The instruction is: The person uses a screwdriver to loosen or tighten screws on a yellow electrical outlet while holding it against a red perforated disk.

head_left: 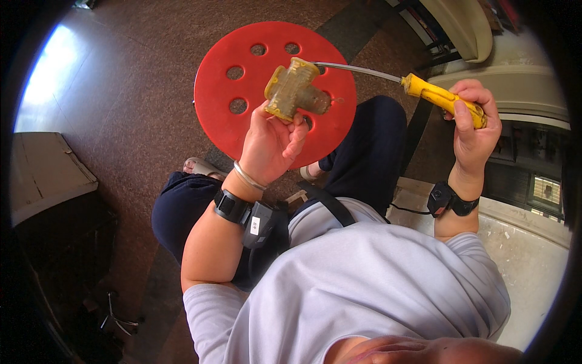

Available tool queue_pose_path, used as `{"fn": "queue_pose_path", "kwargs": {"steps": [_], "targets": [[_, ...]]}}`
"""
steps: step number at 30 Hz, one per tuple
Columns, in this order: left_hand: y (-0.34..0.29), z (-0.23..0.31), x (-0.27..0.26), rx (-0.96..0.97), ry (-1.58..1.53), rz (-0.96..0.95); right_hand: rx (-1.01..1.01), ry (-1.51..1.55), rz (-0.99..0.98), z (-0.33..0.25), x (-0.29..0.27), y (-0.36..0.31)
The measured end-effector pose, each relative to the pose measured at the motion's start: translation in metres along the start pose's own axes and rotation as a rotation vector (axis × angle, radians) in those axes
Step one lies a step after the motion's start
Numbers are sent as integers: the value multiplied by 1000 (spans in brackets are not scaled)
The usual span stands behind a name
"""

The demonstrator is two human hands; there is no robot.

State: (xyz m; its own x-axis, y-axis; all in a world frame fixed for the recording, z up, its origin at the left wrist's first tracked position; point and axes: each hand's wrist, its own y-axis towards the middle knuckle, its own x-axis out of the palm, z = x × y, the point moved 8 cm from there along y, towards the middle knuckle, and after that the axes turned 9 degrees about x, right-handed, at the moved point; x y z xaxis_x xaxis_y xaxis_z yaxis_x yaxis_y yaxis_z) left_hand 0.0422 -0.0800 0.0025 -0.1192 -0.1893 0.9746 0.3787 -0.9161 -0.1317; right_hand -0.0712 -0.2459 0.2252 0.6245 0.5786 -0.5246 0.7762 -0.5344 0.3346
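Note:
My left hand (pixel 271 144) grips a brownish-yellow, T-shaped pipe fitting (pixel 293 91) by its lower flanged end, fingers closed around it. The fitting has flanged ends and a stub pointing right, and is held above a round red stool. My right hand (pixel 476 118), raised at the right, is wrapped around the yellow handle of a hand tool (pixel 429 91). A thin, slightly curved metal shank runs left from the handle. Its far end meets the fitting's upper flanged opening; whether the tip is inside cannot be made out.
The red stool seat (pixel 212 91) with round holes lies beyond my knees. At the left stands a box-like piece with a pale top (pixel 45 173). Pale furniture with a glass front (pixel 527 176) is at the right. Brown speckled floor (pixel 139 67) surrounds the stool.

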Motion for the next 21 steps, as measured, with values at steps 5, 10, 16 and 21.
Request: {"fn": "queue_pose_path", "kwargs": {"steps": [5,10,16,21], "targets": [[0,0,0,1,-6,1,-23,43,16,-1,1,1],[0,0,2,0,1,-16,-23,64,24,0,-1,0],[-1,1,5,1,-14,-43,-30,62,22,0,0,0],[-1,0,4,-2,-14,-48,-34,74,5,0,0,0]]}}
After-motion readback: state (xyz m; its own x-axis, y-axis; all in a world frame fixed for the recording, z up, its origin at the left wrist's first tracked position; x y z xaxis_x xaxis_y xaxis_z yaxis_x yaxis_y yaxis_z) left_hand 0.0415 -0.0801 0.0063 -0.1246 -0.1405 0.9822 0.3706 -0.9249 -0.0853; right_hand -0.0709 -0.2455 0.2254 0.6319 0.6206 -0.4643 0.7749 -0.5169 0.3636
